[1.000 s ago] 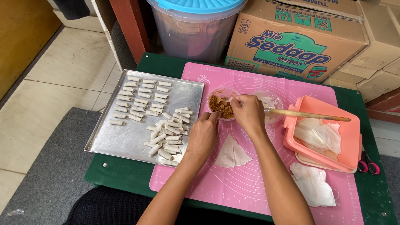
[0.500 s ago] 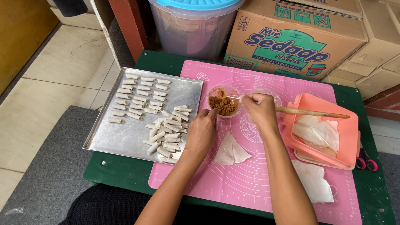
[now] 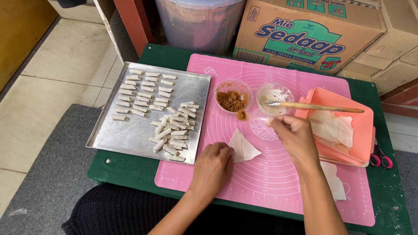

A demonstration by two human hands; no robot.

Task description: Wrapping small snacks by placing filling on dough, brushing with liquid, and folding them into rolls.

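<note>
Pressing a folded white wrapper [image 3: 244,146] flat near the middle of the pink mat [image 3: 270,182], the left hand [image 3: 213,167] rests with fingers loosely curled on its near corner; the right hand [image 3: 295,138], fingers pinched narrow, holds a small brown clump of filling [image 3: 241,115] just beside the filling bowl [image 3: 234,96]; open mat lies toward the counter's [image 3: 126,172] near edge.

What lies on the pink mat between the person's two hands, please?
In the head view, a folded triangular wrapper sheet lies between the left hand and the right hand, beside the left fingers, on the pink mat.
</note>
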